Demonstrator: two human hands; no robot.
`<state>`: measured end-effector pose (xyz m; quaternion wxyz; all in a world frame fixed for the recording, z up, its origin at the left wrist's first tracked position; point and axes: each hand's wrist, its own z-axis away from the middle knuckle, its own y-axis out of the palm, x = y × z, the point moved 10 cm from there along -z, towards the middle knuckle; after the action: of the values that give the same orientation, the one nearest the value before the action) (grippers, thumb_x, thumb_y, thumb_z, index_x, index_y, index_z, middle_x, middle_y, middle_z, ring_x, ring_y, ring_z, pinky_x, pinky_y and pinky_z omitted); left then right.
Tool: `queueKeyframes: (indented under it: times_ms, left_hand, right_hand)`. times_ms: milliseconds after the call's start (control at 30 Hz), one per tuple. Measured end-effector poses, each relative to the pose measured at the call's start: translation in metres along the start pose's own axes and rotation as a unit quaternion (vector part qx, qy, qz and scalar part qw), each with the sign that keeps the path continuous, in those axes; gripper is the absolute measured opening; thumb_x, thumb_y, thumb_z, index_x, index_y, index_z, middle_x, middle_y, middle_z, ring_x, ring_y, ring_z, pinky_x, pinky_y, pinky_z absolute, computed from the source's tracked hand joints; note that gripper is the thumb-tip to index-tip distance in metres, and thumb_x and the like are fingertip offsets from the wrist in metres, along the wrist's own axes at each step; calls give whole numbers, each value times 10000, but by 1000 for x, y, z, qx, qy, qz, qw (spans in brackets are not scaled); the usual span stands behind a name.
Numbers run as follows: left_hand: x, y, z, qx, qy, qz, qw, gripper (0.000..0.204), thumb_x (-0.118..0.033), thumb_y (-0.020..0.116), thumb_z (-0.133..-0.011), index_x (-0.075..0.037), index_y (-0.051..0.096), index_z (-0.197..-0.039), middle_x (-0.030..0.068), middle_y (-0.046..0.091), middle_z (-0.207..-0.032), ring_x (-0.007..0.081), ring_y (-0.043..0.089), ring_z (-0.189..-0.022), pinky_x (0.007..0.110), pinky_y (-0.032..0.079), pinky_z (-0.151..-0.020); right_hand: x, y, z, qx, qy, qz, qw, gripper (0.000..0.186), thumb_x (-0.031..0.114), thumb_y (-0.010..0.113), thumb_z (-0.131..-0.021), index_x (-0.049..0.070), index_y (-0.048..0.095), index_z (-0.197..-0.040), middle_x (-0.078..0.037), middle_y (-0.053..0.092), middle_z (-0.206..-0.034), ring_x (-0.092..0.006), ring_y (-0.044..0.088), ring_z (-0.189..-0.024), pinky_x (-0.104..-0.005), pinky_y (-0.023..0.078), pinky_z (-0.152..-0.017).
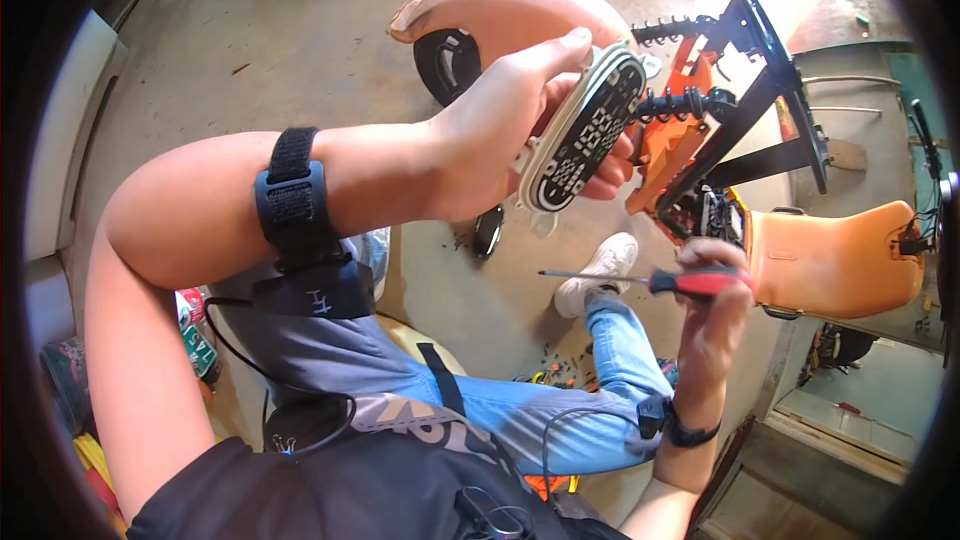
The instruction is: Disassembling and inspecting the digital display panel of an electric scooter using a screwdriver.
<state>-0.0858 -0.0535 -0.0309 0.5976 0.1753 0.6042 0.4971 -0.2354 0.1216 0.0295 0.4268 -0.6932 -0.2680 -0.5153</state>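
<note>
My left hand is closed around an oval dashboard display unit, thumb along its upper edge and fingers behind it. Its dark face, with pale digit segments and a light rim with small tabs, is turned toward me at a tilt. Just beyond that hand lies a peach-coloured scooter fairing with a dark round opening; whether the display touches it I cannot tell. My right hand, slightly blurred, grips a screwdriver by its red and black handle. The metal shaft points left, apart from the display.
On the right is a partly stripped scooter, with a black metal frame, coil-spring shocks and an orange body panel. Small dark parts lie scattered on the floor near my leg. A black oval object lies below my left hand.
</note>
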Motion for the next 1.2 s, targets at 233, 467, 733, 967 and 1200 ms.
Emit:
queueKeyframes:
  times_ms: [233, 467, 733, 967, 1200]
  left_hand:
    - [12, 4, 3, 27, -45, 10, 999, 642, -551, 369, -1029, 1, 609, -1254, 191, 701, -1002, 289, 720, -871, 399, 592, -845]
    - [7, 8, 2, 1, -39, -36, 999, 533, -479, 360, -1045, -65, 591, -1288, 166, 697, -1091, 235, 690, -905, 359, 573, -847]
    - [20, 1, 1, -28, -75, 10, 997, 521, -485, 389, -1039, -78, 596, -1291, 159, 694, -1113, 225, 686, -894, 359, 573, -808]
    - [21, -1, -2, -25, -68, 11, 997, 530, -487, 388, -1038, -76, 591, -1304, 163, 694, -1117, 224, 684, -898, 368, 574, -815]
    - [23, -2, -2, -35, -70, 8, 997, 538, -496, 386, -1038, -75, 591, -1304, 164, 692, -1121, 226, 679, -917, 372, 565, -842]
  right_hand:
    - [29, -63, 33, -174, -78, -234, 953, 528, 538, 519, -1015, 63, 520, -1249, -112, 561, -1006, -154, 539, -703, -284, 524, -657]
    - [25, -50, 36, -178, -103, -247, 947, 388, 398, 540, -1035, 90, 424, -1241, -171, 580, -1142, -305, 689, -926, -349, 599, -767]
    - [20, -29, 38, -107, -75, -177, 975, 406, 391, 554, -1021, 78, 397, -1227, -211, 549, -1162, -286, 660, -939, -381, 610, -793]
    - [15, -27, 34, -113, -60, -170, 977, 400, 380, 552, -1020, 75, 399, -1228, -220, 553, -1167, -281, 661, -919, -363, 598, -778]
    - [12, -24, 33, -110, -57, -169, 978, 410, 383, 565, -1016, 64, 411, -1222, -234, 567, -1164, -292, 673, -905, -360, 598, -772]
